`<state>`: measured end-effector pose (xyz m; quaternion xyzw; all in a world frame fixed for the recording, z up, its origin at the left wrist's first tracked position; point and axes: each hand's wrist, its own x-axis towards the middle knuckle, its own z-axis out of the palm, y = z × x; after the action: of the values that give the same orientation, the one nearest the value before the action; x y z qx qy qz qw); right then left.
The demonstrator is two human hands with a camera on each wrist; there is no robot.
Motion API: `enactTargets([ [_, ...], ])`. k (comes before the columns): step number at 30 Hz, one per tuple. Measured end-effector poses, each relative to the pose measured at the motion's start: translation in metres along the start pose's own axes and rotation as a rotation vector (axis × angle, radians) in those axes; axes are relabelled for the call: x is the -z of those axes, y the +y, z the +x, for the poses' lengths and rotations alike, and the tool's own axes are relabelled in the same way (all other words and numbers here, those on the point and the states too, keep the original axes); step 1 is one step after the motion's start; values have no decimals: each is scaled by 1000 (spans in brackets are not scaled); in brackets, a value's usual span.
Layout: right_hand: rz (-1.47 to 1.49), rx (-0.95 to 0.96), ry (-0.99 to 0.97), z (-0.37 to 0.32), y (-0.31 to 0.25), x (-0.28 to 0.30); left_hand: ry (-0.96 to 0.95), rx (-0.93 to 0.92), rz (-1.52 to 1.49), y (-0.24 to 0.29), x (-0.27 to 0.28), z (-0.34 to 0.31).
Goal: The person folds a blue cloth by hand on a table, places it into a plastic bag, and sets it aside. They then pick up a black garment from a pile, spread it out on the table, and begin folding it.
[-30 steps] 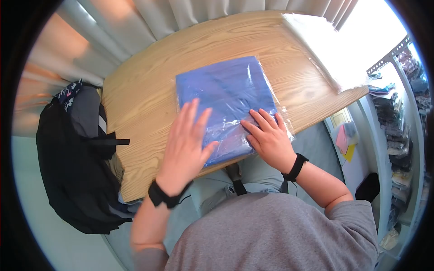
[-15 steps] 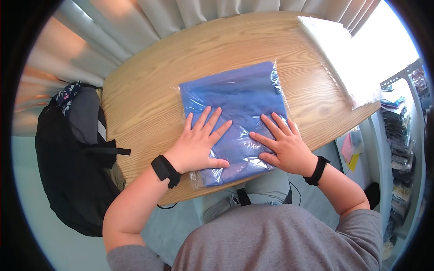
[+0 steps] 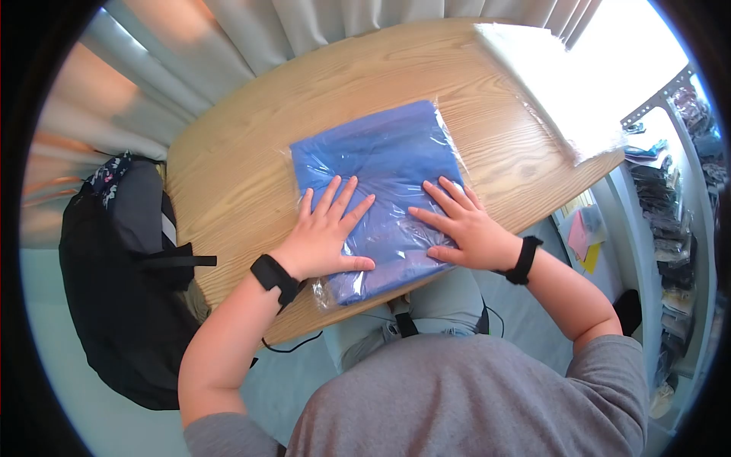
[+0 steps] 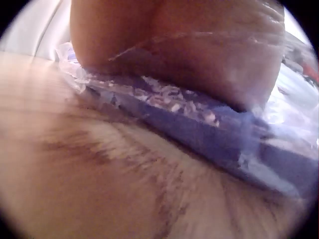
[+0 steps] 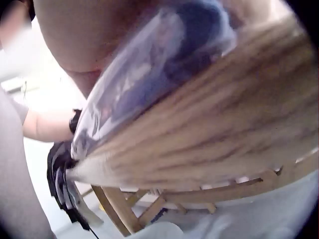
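Observation:
A folded blue cloth item in a clear plastic bag [image 3: 373,152] lies flat on the wooden table, near its front edge. On its left side rests my left hand [image 3: 320,232], palm down with the fingers spread. My right hand [image 3: 472,232] lies on the right side in the same way, fingers straight and apart. Small creases run through the plastic around the fingertips. In the left wrist view, the bag's crinkled edge [image 4: 199,132] shows under the left hand [image 4: 174,55]. The right wrist view has the bag's side [image 5: 129,94] beneath the right hand [image 5: 94,40].
A stack of clear plastic bags [image 3: 541,91] lies at the table's back right. Dark clothing or bags [image 3: 114,289] hang against the left edge of the table [image 3: 236,198]. Shelves [image 3: 662,221] with packed goods stand to the right, and a curtain [image 3: 297,30] borders the far side.
My left hand, blurred in motion a second ago, has come down flat on the bagged blue cloth. The right hand stays on it. The bagged cloth lies slightly turned compared with before.

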<state>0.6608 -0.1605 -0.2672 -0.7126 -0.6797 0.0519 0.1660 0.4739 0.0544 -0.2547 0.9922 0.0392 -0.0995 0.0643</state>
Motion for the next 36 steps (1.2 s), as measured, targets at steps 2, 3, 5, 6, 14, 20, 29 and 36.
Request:
enactTargets([
  [2, 189, 7, 17, -5, 9, 8, 12, 5, 6, 1, 1, -2],
  [3, 388, 16, 20, -8, 11, 14, 1, 11, -35, 1, 3, -3],
  [5, 271, 92, 100, -22, 8, 21, 11, 28, -71, 0, 6, -5],
  [6, 170, 123, 127, -31, 8, 20, 117, 2, -161, -3, 7, -9],
  [14, 280, 10, 252, -67, -5, 6, 208, -175, -233, 41, 18, -84],
  [20, 245, -1, 261, -67, 0, -2, 341, -46, -236, 57, -4, -93],
  [29, 85, -2, 293, -60, -4, 6, 462, -51, -262, 37, -14, -74],
  [36, -128, 239, 377, -11, -21, 42, 543, 207, -546, 25, 56, -92],
])
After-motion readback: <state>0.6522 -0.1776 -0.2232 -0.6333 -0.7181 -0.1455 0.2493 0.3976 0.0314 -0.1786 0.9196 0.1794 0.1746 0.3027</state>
